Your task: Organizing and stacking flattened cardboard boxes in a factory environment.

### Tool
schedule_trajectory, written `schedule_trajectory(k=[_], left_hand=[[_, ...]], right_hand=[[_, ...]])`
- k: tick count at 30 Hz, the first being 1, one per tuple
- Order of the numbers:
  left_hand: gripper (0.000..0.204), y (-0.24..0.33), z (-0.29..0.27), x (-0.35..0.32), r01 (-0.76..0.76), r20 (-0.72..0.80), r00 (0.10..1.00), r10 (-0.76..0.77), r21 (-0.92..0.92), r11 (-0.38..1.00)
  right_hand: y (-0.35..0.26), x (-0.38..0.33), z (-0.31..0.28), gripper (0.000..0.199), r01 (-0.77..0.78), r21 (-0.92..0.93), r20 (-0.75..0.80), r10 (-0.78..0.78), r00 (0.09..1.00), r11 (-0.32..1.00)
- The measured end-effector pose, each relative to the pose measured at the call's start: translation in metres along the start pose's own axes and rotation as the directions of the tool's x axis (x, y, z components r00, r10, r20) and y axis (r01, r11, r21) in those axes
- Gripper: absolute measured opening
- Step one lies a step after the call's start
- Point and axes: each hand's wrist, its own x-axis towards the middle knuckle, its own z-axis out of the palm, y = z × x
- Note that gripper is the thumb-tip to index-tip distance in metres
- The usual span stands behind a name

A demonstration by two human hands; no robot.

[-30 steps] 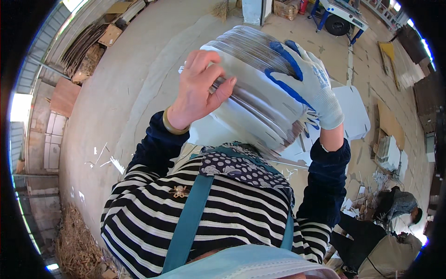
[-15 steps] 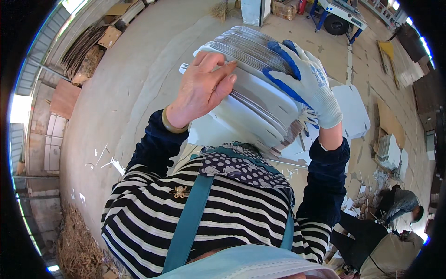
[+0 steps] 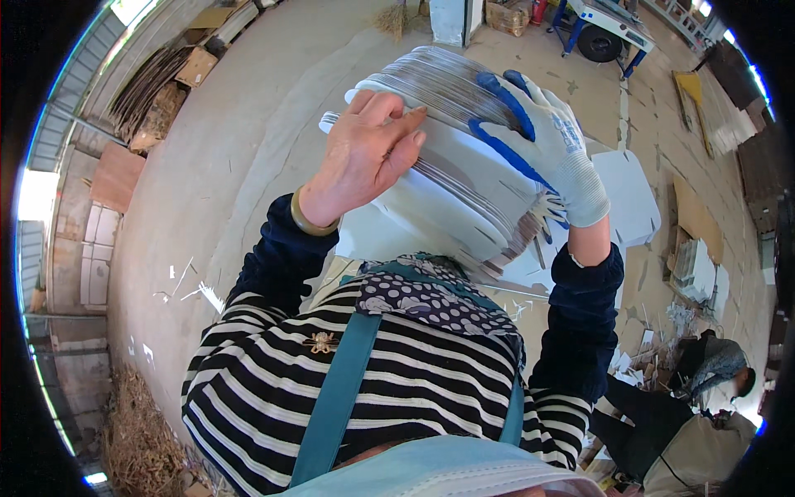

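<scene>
Workshop floor: pale concrete (image 3: 232, 174) fills the left and upper middle of the frame; a blue-framed machine (image 3: 609, 33) stands at the upper right, and another person (image 3: 716, 369) bends at the lower right.
Stack of white sheets (image 3: 472, 157): upper centre of the frame, between my two hands, with a loose white panel (image 3: 627, 199) just beyond it on the right.
Sheet edges against fingers: the edges slant from upper left to lower right, starting beneath my left fingertips and passing toward my right hand; the pile as a whole runs from top centre down toward my chest.
Nearer hand: both are at the stack, my left hand (image 3: 362, 153) overlapping its left end, my right hand (image 3: 551, 137) lying over its upper right.
Left fingers: bare and curled, thumb and forefinger tips close together; whether a sheet is caught between them I cannot tell.
Right fingers: spread in a white glove (image 3: 573, 157) with blue palm, thumb well parted from forefinger; I see no sheet pinched there.
Stack's look: thin, round-cornered sheets, tightly ranked and greyish along the upper edges, parted lower down where smooth white faces show.
</scene>
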Motion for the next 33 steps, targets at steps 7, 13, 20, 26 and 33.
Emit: schedule_trajectory(k=[7, 13, 20, 26, 33], left_hand=[[0.029, 0.0032, 0.0036, 0.0028, 0.016, -0.055, 0.998, -0.017, -0.027, 1.0], [0.03, -0.0014, 0.0043, 0.0035, 0.0, 0.032, 1.0, -0.001, 0.033, 0.999], [0.029, -0.0009, 0.0076, 0.0008, -0.057, -0.165, 0.985, 0.055, -0.012, 0.998], [0.03, 0.0011, 0.004, 0.0052, 0.024, 0.075, 0.997, -0.027, 0.042, 0.999], [0.028, -0.0045, 0.0094, -0.0002, -0.03, -0.034, 0.999, 0.031, 0.008, 1.0]], right_hand=[[-0.0007, -0.0032, 0.0001, 0.065, 0.0, -0.018, -0.023, 0.0, 1.0, 1.0], [0.0005, -0.002, 0.001, 0.063, -0.005, -0.02, -0.018, 0.005, 1.0, 1.0], [-0.0057, -0.0021, -0.0043, 0.063, -0.024, 0.019, 0.007, 0.024, 1.0, 1.0], [-0.0023, -0.003, -0.0018, 0.064, -0.001, -0.01, -0.008, 0.001, 1.0, 1.0], [-0.0023, -0.0023, -0.003, 0.063, 0.0, -0.008, 0.007, 0.0, 1.0, 1.0]])
